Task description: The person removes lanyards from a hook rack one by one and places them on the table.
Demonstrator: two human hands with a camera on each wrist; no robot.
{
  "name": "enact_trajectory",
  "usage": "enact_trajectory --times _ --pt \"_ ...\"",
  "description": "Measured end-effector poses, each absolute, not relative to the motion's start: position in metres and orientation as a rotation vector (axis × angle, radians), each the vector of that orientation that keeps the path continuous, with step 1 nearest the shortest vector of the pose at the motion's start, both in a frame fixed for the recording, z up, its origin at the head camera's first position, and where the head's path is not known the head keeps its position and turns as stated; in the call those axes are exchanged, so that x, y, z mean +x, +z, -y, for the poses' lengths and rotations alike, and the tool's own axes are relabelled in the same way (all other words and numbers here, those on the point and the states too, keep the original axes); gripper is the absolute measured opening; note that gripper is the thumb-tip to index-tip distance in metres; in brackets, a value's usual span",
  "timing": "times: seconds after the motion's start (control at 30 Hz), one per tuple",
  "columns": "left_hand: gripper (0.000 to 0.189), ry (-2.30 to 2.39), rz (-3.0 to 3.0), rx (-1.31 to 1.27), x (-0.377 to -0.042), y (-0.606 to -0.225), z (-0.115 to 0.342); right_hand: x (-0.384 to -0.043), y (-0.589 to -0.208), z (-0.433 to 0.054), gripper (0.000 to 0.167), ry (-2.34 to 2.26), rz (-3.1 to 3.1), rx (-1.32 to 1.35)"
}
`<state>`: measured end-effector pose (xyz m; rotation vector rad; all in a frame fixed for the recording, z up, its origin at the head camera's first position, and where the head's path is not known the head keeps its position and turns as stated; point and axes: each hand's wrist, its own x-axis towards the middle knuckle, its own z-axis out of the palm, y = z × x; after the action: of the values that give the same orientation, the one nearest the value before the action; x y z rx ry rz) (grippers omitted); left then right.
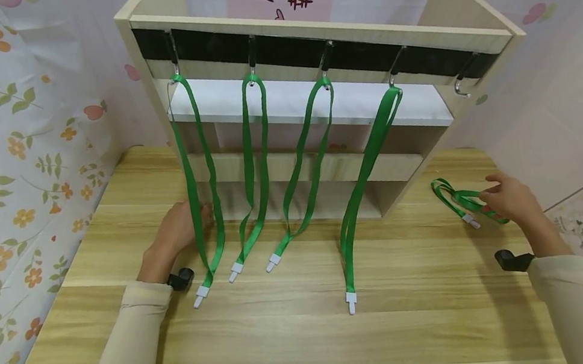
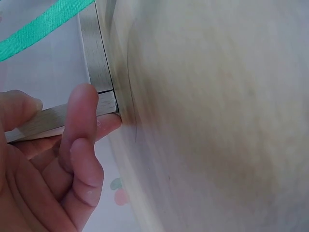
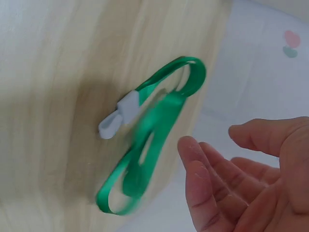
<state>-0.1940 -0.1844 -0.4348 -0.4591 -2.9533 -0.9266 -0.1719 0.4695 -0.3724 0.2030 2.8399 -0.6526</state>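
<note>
My left hand (image 1: 179, 226) is at the lower left side of a light wooden rack (image 1: 344, 163). In the left wrist view, the thumb and fingers lie on either side of the rack's wooden edge (image 2: 53, 118) and grip it. On the table at the right lies a loosely folded green lanyard (image 1: 462, 202) with a white plastic clip (image 3: 128, 106). Over its right end hovers my right hand (image 1: 509, 198), its thumb and fingers apart. The right wrist view shows nothing between that thumb and the fingertips, with the lanyard just beyond them.
Several green lanyards (image 1: 248, 169) hang from the rack's hooks, their white clips (image 1: 351, 301) dangling in front. A bare metal hook (image 1: 460, 88) is at the far right. The wood-grain table (image 1: 301, 351) stretches in front, and a flowered curtain (image 1: 20, 148) borders the left.
</note>
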Motion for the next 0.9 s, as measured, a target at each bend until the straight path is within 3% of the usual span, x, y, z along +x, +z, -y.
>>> enact_trajectory --times 0.3,0.9 --pt "0.034 -0.920 2.979 -0.419 -0.194 -0.432 0.184 -0.160 -0.349 -0.454 0.070 -0.741 -2.957 0.184" --pt "0.036 -0.892 2.979 -0.441 -0.194 -0.435 0.186 -0.132 -0.302 -0.390 0.047 -1.018 -3.120 0.064"
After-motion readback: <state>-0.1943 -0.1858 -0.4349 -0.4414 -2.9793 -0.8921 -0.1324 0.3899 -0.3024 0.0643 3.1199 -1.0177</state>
